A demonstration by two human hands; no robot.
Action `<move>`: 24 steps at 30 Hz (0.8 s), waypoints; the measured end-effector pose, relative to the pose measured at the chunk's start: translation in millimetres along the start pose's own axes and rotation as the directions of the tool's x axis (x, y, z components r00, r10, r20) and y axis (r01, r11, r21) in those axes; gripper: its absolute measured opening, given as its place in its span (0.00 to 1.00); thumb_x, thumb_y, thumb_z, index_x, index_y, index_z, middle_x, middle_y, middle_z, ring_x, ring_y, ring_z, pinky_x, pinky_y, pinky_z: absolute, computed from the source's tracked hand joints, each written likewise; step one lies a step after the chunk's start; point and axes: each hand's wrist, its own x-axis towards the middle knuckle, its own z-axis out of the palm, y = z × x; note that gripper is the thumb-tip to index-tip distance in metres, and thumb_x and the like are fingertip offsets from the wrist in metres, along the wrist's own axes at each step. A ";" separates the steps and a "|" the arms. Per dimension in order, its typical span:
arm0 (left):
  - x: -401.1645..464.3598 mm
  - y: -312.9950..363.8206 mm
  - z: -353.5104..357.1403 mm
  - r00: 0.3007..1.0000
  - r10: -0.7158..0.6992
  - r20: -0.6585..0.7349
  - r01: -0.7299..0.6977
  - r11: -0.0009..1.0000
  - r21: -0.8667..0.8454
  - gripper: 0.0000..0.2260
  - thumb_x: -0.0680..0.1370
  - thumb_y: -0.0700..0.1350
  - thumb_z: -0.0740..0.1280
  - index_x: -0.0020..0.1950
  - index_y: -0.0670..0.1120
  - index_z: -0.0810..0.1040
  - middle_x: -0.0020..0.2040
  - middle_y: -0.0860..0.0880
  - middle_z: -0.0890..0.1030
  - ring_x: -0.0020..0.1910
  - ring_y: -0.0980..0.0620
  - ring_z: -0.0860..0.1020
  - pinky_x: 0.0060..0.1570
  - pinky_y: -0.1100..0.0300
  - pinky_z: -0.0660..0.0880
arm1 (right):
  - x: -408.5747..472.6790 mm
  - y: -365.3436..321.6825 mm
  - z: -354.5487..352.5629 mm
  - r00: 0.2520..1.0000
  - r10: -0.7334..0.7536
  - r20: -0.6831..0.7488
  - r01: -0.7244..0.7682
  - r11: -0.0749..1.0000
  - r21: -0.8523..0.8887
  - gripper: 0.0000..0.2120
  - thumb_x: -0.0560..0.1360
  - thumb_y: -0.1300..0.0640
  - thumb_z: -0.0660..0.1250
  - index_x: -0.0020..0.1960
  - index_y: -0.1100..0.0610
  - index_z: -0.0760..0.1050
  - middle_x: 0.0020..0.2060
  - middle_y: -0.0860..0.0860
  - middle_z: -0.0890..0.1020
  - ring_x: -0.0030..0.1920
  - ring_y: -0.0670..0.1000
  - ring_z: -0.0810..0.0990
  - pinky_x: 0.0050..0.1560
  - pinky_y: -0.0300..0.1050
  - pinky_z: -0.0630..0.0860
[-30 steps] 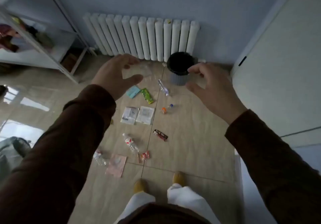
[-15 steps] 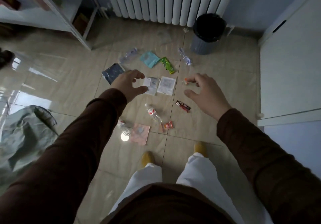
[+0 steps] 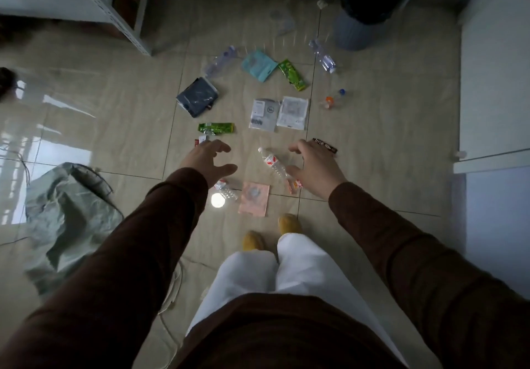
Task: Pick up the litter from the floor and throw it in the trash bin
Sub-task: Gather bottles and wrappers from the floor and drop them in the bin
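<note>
evidently the small clear bottle [image 3: 272,163] lies on the tiles between both spread hands — light, thin-walled, likely slippery; best taken round the labelled middle. left hand [image 3: 208,160] and right hand [image 3: 315,168] hang open, empty. trash bin [image 3: 364,10] stands well beyond the fingertips.

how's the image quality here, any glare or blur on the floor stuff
Head view: dim overall; window glare streaks the glossy tiles at left, and a round bright reflection sits beside the crushed bottle below the left hand. Far clear plastic near the trash bin looks smeared by motion. Wide-angle bending at the edges. The right hand is fairly sharp.
</note>
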 end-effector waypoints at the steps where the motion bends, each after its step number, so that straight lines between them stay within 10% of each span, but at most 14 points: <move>1: 2.8 -10.2 -1.4 1.000 0.003 0.007 -0.003 1.000 0.001 0.19 0.72 0.49 0.75 0.61 0.47 0.78 0.59 0.47 0.78 0.56 0.48 0.76 0.53 0.57 0.70 | 4.3 -5.3 7.7 1.000 0.008 0.008 -0.008 1.000 0.002 0.20 0.78 0.54 0.70 0.69 0.56 0.73 0.66 0.56 0.76 0.66 0.58 0.74 0.67 0.52 0.71; 24: 88.9 -308.4 -55.6 0.930 0.152 0.335 -0.197 0.975 0.103 0.21 0.72 0.49 0.75 0.64 0.48 0.77 0.61 0.47 0.78 0.58 0.48 0.76 0.52 0.61 0.67 | 70.7 -162.0 266.8 0.862 0.498 -0.095 -0.444 0.832 0.333 0.19 0.78 0.60 0.70 0.68 0.60 0.74 0.65 0.57 0.79 0.62 0.58 0.79 0.64 0.51 0.76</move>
